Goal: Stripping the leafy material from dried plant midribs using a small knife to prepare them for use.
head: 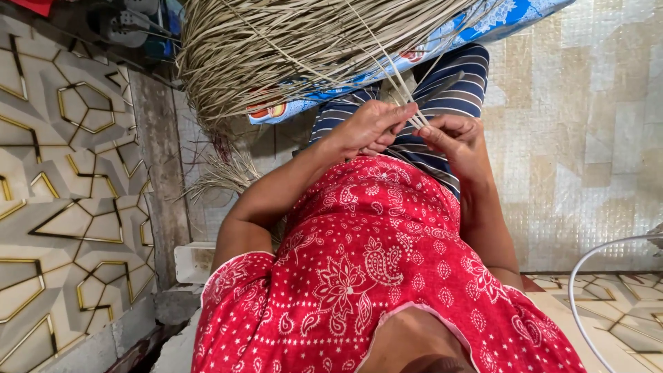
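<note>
the left hand (369, 128) and the right hand (452, 135) meet over the lap, both closed on a few thin pale strips (407, 103) of dried fibre. the left hand pinches the strips between thumb and bent fingers; the right hand is curled narrow around their near ends, fingertips touching the same strips. a dark flat blade-like piece (438, 88) shows just past the hands; which hand holds it cannot be told.

the held strips run up and away from the hands into a large loose bundle (304, 48) of the same fibre, which lies across a blue patterned cloth (483, 24) and spills over toward the floor (62, 173).

handling, as a judgement:
- weight: very light; a single strip should need almost no lifting force.
- stiffness: springy along its length, straight where free, yet likely to bend easily across the flat face.
- fragility: dry fibre may split lengthwise or crack if folded sharply.
- surface: smooth and narrow, so it may slip through a loose pinch; edges may be sharp against skin.
- grip point: near the end being worked, between thumb pad and forefinger, with the other hand close beside it to keep the strips from twisting.

a woven mat (587, 138) covers the floor on the right side.
</note>
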